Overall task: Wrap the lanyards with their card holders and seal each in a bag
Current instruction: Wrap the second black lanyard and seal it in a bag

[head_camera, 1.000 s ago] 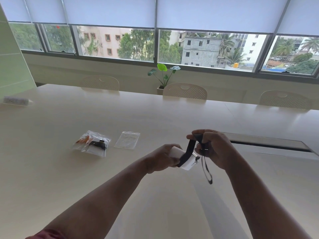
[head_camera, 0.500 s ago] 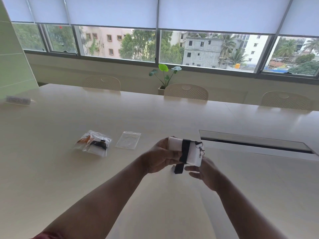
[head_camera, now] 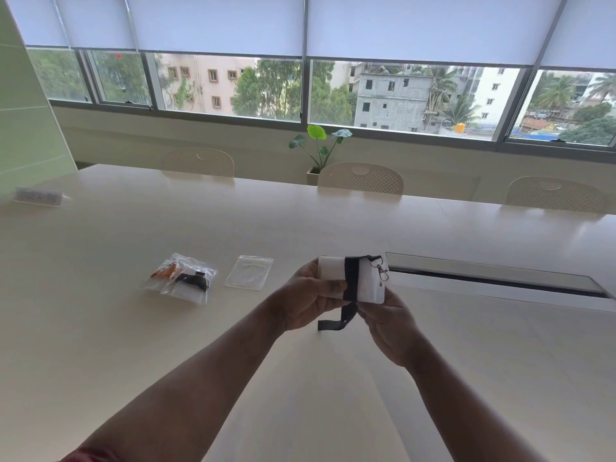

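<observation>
The black lanyard (head_camera: 351,278) is now wound around the card holder (head_camera: 368,281); right hand (head_camera: 388,323) moved beneath it.

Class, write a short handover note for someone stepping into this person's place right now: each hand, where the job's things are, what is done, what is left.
Left hand holds the white card holder above the table.
Right hand pinches the black lanyard, wrapped round the holder; a short tail hangs loose.
Done: two filled bags lie left on the table.
Left: finish the wrap, slip it into the empty bag, seal.
</observation>
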Demonstrator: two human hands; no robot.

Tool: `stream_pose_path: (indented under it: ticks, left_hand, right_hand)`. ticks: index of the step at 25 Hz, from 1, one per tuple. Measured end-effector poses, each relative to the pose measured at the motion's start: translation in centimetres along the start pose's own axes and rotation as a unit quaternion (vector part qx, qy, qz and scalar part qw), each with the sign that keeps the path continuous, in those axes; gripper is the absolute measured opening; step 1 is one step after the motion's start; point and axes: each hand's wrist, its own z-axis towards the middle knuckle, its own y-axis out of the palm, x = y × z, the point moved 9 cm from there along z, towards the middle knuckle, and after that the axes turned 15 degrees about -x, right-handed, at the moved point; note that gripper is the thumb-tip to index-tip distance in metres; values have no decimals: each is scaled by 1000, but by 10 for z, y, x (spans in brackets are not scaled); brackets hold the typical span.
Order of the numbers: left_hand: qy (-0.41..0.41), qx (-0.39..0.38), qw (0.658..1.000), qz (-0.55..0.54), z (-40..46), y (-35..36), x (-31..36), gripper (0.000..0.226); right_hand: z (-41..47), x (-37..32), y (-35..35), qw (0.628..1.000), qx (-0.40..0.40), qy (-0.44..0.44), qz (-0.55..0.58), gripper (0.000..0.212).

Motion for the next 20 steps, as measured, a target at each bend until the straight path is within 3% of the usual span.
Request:
stream_pose_path:
  ticks: [3, 6, 9, 13, 20]
  left_hand:
    - [-6, -10, 1000, 10, 1, 6, 3, 53]
    - [-12, -25, 999, 38, 3, 14, -2, 48]
    - [-11, -41, 998, 50, 6, 18, -9, 38]
    - [-4, -9, 999, 35, 5, 8, -16, 32]
    - [26, 100, 990, 101, 6, -12, -13, 21]
  right_hand:
    - [0, -11, -5, 996, 54, -23, -66, 21]
    - [-2, -4, -13, 981, 140, 15, -134, 27]
    - [-6, 20, -11, 963, 168, 88, -189, 32]
    - [-7, 31, -10, 947, 153, 128, -252, 46]
    - [-3, 31, 2, 972, 112, 112, -173, 40]
